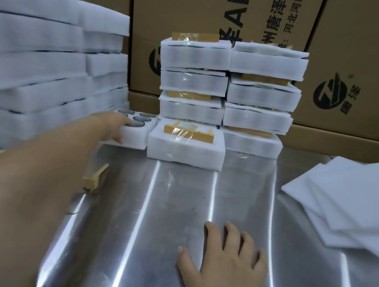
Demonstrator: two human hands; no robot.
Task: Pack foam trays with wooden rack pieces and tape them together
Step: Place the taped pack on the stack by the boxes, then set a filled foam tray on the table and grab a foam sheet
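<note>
A person's left hand (pixel 115 125) reaches far left, pinching the edge of a foam tray (pixel 136 138), likely to draw it nearer; right hand (pixel 227 259) lies flat, fingers spread, on the tabletop (pixel 174 202), probably bracing; a wooden rack piece (pixel 93 179) lies near left.

One head-worn wide-angle view looks forward and down, close over the steel table (pixel 173 214).

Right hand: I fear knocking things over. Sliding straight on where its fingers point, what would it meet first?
Past bare table, the right hand would probably meet the taped foam pack, or possibly the stack beside it; depth is unclear.
</note>
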